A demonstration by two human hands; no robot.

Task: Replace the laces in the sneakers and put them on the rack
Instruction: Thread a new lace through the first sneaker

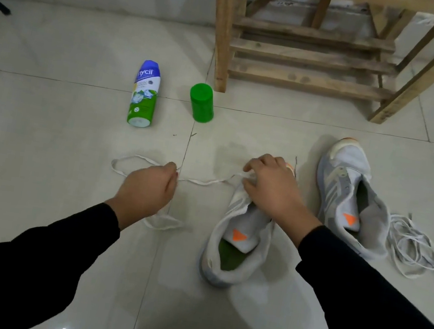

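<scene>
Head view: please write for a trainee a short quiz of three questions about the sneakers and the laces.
1. True or false: the near sneaker and the far sneaker are both on the floor, not on the wooden rack.
2. The left hand: A pinches the white lace; B grips the far sneaker; C holds nothing.
3. Fill in: the loose lace pile lies to the ___ of the far sneaker.
Key: 1 true; 2 A; 3 right.
</scene>
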